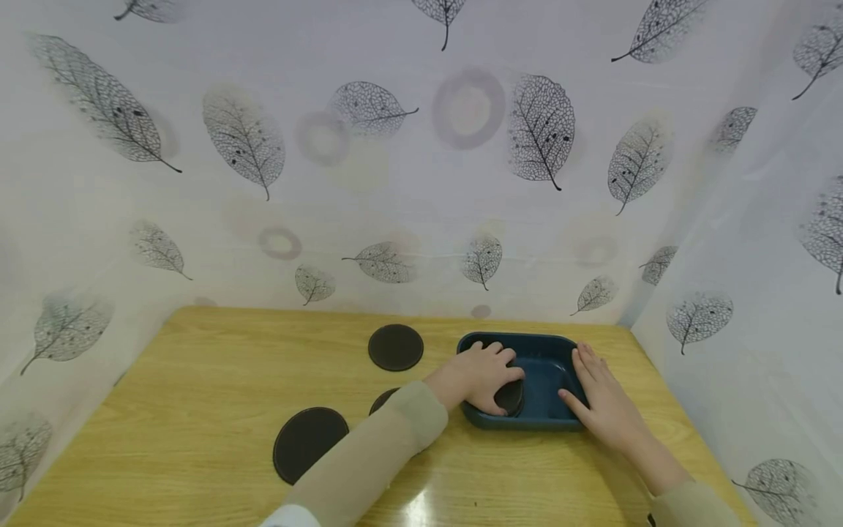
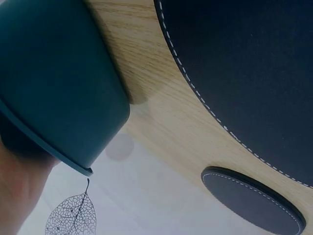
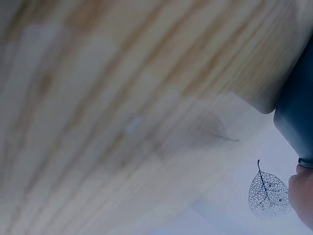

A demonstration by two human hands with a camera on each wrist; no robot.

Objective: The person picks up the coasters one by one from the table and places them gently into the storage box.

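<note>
Inside the left part of a dark blue rectangular tray [image 1: 543, 423], my left hand [image 1: 484, 375] grips a black round coaster [image 1: 510, 397], thumb and fingers spread around its edge. Much of that coaster is hidden under the hand. My right hand [image 1: 606, 399] rests on the tray's right end, its fingers extended along the rim and the thumb over the inside. In the left wrist view, part of the left hand [image 2: 19, 191] shows beyond the tray's outer wall [image 2: 63, 83]. The right wrist view catches fingers [image 3: 302, 196] beside the tray rim.
A large black coaster [image 1: 309, 443] lies at the left, with white stitching visible in the left wrist view. Another black coaster [image 1: 396, 347] sits left of the tray, and a third [image 1: 382, 399] is partly behind the left sleeve. A leaf-printed sheet [image 1: 421, 205] hangs behind the wooden table [image 1: 197, 395].
</note>
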